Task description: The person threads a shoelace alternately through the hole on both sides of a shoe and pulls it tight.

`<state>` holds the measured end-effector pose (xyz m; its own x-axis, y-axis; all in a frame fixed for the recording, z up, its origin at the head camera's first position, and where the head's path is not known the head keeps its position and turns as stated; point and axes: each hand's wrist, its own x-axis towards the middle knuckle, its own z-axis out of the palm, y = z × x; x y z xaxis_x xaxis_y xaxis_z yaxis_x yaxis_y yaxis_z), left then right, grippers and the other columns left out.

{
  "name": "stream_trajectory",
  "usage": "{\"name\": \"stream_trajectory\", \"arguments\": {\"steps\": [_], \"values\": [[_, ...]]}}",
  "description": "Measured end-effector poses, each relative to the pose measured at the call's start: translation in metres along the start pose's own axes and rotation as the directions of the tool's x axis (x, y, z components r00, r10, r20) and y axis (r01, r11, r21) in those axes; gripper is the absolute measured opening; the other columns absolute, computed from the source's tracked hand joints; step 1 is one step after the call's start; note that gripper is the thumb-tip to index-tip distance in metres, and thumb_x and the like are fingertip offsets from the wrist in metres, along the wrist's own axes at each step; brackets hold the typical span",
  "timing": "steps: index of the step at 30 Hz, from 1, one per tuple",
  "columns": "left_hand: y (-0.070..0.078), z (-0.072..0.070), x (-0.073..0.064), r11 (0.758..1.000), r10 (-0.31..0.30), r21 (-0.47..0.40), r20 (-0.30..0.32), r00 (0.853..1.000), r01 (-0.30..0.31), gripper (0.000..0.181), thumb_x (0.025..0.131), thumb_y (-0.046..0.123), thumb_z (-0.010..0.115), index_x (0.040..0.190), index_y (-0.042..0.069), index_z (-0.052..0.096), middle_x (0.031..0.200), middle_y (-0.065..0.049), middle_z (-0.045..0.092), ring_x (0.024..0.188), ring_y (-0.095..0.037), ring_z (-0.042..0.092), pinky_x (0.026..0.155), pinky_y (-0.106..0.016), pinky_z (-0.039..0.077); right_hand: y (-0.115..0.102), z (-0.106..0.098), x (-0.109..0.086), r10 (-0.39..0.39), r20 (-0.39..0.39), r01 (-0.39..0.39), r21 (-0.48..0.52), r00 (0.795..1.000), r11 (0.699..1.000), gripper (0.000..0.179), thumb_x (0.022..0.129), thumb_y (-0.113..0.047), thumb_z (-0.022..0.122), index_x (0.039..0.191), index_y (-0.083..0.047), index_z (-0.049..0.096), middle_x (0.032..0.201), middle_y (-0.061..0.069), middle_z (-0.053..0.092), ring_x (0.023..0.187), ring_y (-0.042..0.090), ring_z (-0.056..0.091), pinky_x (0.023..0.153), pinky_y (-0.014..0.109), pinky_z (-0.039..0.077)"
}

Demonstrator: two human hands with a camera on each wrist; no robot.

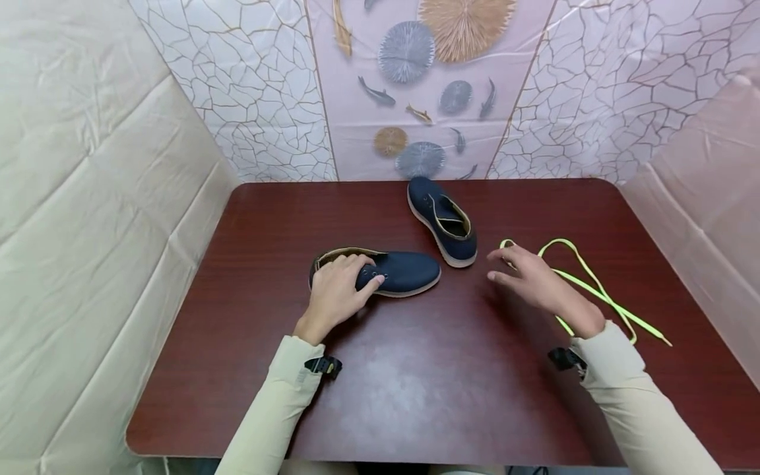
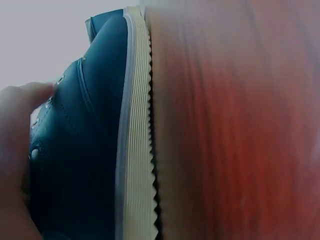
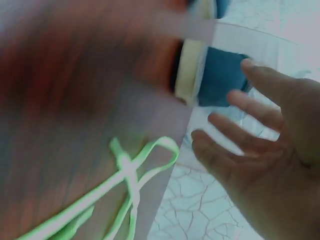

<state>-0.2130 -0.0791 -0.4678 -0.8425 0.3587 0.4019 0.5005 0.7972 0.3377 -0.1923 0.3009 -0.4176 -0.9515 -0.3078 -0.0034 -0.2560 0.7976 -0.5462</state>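
While under left fingers (image 1: 356,264) — navy shoe (image 1: 410,270)

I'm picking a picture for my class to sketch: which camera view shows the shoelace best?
The head view: it shows most of the shoelace, though the right hand covers part. The right wrist view shows a looped section closer, but the picture's bottom edge cuts it off. The left wrist view shows none of it.

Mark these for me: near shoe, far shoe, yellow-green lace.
near shoe (image 1: 408,271): head view, on the navy toe.
far shoe (image 1: 460,249): head view, on the heel.
yellow-green lace (image 3: 129,170): right wrist view, where two strands cross.
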Motion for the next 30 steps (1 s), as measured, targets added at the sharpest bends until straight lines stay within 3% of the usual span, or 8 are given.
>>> {"name": "stream_trajectory", "arguments": {"steps": [4, 8, 11, 12, 16, 21, 26, 30], "values": [[-0.003, -0.001, -0.005, 1.0, -0.025, 0.017, 0.058, 0.998, 0.024, 0.033, 0.103, 0.052, 0.062, 0.119, 0.025, 0.072, 0.117, 0.005, 0.073, 0.1, -0.02, 0.071, 0.079, -0.043, 0.057, 0.016, 0.002, -0.009, -0.173, 0.026, 0.175, -0.139, 0.985, 0.975, 0.028, 0.097, 0.005, 0.07, 0.125, 0.006, 0.067, 0.126, 0.027, 0.064, 0.115, 0.044, 0.064, 0.092, 0.056, 0.053], [-0.007, -0.003, -0.009, 0.997, -0.07, 0.027, 0.074, 0.995, 0.068, 0.03, 0.103, 0.051, 0.06, 0.118, 0.027, 0.071, 0.118, 0.007, 0.073, 0.103, -0.02, 0.072, 0.079, -0.045, 0.057, 0.038, 0.01, -0.011, -0.378, -0.005, 0.365, -0.245, 0.926, 0.898, 0.037, 0.079, 0.025, 0.071, 0.11, 0.004, 0.07, 0.111, 0.023, 0.068, 0.098, 0.039, 0.068, 0.079, 0.049, 0.056], [-0.008, -0.003, -0.008, 0.996, -0.08, 0.033, 0.086, 0.993, 0.078, 0.03, 0.103, 0.051, 0.06, 0.119, 0.028, 0.071, 0.119, 0.008, 0.073, 0.105, -0.019, 0.071, 0.082, -0.046, 0.057, 0.05, 0.014, -0.016, -0.456, -0.043, 0.424, -0.299, 0.889, 0.855, 0.04, 0.071, 0.027, 0.074, 0.103, 0.003, 0.072, 0.104, 0.02, 0.069, 0.092, 0.037, 0.07, 0.077, 0.049, 0.057], [-0.007, -0.002, -0.006, 0.997, -0.077, 0.029, 0.091, 0.993, 0.074, 0.03, 0.103, 0.051, 0.06, 0.12, 0.028, 0.071, 0.12, 0.008, 0.073, 0.105, -0.018, 0.071, 0.083, -0.046, 0.057, 0.054, 0.014, -0.018, -0.456, -0.044, 0.42, -0.318, 0.889, 0.85, 0.039, 0.071, 0.026, 0.076, 0.101, 0.002, 0.072, 0.103, 0.019, 0.069, 0.09, 0.037, 0.069, 0.076, 0.049, 0.057], [-0.002, 0.004, 0.001, 0.998, -0.057, 0.011, 0.115, 0.992, 0.056, 0.034, 0.104, 0.053, 0.057, 0.124, 0.029, 0.07, 0.123, 0.008, 0.072, 0.106, -0.017, 0.071, 0.083, -0.045, 0.057, 0.064, 0.008, -0.031, -0.391, -0.048, 0.347, -0.368, 0.919, 0.862, 0.027, 0.076, 0.013, 0.084, 0.091, -0.006, 0.072, 0.094, 0.008, 0.068, 0.084, 0.027, 0.068, 0.072, 0.042, 0.056], [0.001, 0.007, 0.002, 0.999, -0.05, 0.022, 0.137, 0.989, 0.048, 0.036, 0.104, 0.055, 0.056, 0.125, 0.029, 0.069, 0.124, 0.009, 0.072, 0.104, -0.015, 0.07, 0.08, -0.041, 0.057, 0.066, 0.006, -0.035, -0.292, -0.056, 0.246, -0.401, 0.955, 0.882, 0.032, 0.077, 0.006, 0.086, 0.075, -0.019, 0.065, 0.083, -0.005, 0.057, 0.072, 0.014, 0.059, 0.063, 0.032, 0.048], [-0.001, 0.004, 0.0, 0.998, -0.049, 0.034, 0.14, 0.989, 0.045, 0.035, 0.104, 0.053, 0.057, 0.126, 0.029, 0.068, 0.124, 0.01, 0.072, 0.104, -0.013, 0.069, 0.081, -0.04, 0.057, 0.053, 0.01, -0.029, -0.183, 0.002, 0.165, -0.44, 0.983, 0.883, 0.025, 0.085, 0.005, 0.081, 0.076, -0.015, 0.068, 0.082, -0.001, 0.056, 0.071, 0.017, 0.059, 0.062, 0.034, 0.049], [-0.005, 0.004, 0.0, 0.999, -0.043, 0.032, 0.148, 0.988, 0.039, 0.037, 0.105, 0.054, 0.055, 0.129, 0.029, 0.067, 0.127, 0.01, 0.071, 0.106, -0.013, 0.068, 0.082, -0.04, 0.056, 0.044, 0.012, -0.022, -0.11, 0.024, 0.11, -0.44, 0.994, 0.891, 0.025, 0.087, 0.008, 0.074, 0.075, -0.013, 0.066, 0.083, 0.001, 0.056, 0.07, 0.019, 0.058, 0.061, 0.038, 0.049]]}}
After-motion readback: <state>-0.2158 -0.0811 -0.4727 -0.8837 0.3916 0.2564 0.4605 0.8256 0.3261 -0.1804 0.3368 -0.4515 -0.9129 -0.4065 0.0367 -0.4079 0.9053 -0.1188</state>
